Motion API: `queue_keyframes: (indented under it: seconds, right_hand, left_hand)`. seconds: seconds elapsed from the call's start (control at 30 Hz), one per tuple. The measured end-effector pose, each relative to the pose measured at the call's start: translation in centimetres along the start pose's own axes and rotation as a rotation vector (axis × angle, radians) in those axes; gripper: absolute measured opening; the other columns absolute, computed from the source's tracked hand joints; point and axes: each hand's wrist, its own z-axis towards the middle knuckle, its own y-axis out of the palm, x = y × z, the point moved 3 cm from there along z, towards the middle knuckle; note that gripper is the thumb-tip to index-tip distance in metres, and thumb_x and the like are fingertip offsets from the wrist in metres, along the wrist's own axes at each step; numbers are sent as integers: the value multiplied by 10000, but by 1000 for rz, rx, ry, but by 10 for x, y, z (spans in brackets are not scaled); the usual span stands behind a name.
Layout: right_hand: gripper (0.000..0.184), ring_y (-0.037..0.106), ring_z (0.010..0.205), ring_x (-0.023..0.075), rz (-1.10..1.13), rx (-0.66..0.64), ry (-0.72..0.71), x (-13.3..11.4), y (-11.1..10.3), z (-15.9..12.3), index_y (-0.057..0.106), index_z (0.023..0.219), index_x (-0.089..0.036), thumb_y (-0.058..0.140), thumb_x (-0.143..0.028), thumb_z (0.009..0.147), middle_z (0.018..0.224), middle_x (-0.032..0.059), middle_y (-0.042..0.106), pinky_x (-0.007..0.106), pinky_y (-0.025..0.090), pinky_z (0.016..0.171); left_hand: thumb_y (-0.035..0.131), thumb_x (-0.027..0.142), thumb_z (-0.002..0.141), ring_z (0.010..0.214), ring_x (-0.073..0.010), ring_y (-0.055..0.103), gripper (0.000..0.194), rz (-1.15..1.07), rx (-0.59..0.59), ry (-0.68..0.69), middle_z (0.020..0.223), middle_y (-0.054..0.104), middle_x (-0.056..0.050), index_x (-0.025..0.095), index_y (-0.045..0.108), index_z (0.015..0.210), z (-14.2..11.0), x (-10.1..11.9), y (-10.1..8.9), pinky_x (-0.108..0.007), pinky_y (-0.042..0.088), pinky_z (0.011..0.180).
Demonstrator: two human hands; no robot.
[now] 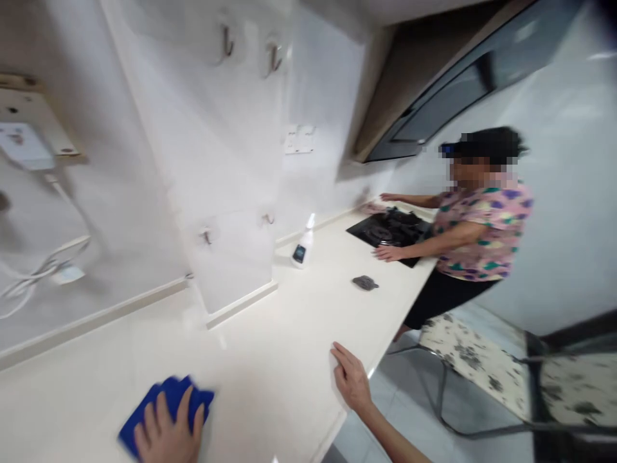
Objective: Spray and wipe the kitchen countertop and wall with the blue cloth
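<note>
My left hand [166, 434] lies flat on a blue cloth [164, 402], pressing it onto the white countertop [270, 347] at the lower left. Its fingers are spread over the cloth. My right hand [351, 378] rests open, palm down, on the counter's front edge, holding nothing. A white spray bottle [303, 244] stands further along the counter near the wall. A small dark grey pad [365, 282] lies on the counter beyond my right hand.
Another person in a patterned shirt [482, 231] stands at the far end with both hands at a black hob [390, 230]. A range hood [453, 90] hangs above. Cables [43, 270] run along the left wall. A chair [482, 366] stands on the floor at right.
</note>
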Motion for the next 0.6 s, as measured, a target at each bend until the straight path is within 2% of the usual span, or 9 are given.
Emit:
queue_keyframes:
  seconds: [0.1, 0.27, 0.33, 0.47, 0.6]
  right_hand:
    - [404, 619, 1208, 242, 24, -38, 16, 6, 0, -7, 627, 1270, -210, 448, -202, 909, 1366, 99, 626, 484, 525, 1033]
    - [403, 631, 1182, 258, 22, -90, 37, 9, -3, -13, 620, 1288, -209, 451, -266, 926, 1371, 100, 621, 466, 518, 1033]
    - [404, 640, 1166, 261, 13, -104, 42, 6, -5, -13, 616, 1289, -210, 443, -277, 931, 1365, 103, 624, 461, 525, 1017]
    - [412, 634, 1177, 272, -6, -137, 50, 2, -8, -11, 606, 1299, -206, 423, -292, 941, 1370, 115, 617, 475, 517, 1021]
    - [408, 643, 1160, 278, -7, -161, 55, 7, -7, -10, 628, 1274, -218, 436, -336, 934, 1346, 110, 632, 445, 550, 967]
  left_hand:
    - [449, 451, 926, 1472, -412, 327, 575, 74, -34, 40, 1543, 437, -209, 190, 508, 1435, 22, -1, 5, -646, 300, 1168]
    - [455, 537, 921, 1425, -361, 417, 739, 54, -86, 33, 1486, 527, -202, 88, 368, 1502, 63, -21, 27, -574, 290, 1200]
    - [446, 530, 928, 1424, -352, 422, 721, 48, -92, 39, 1493, 524, -192, 80, 387, 1489, 82, -24, 38, -560, 283, 1207]
    - [386, 445, 961, 1426, -345, 424, 571, 43, -127, 60, 1502, 525, -160, 115, 519, 1407, 125, -21, 63, -552, 273, 1213]
    - [357, 381, 963, 1422, -359, 420, 541, 21, -164, 53, 1495, 527, -175, 99, 546, 1384, 174, -18, 89, -576, 268, 1207]
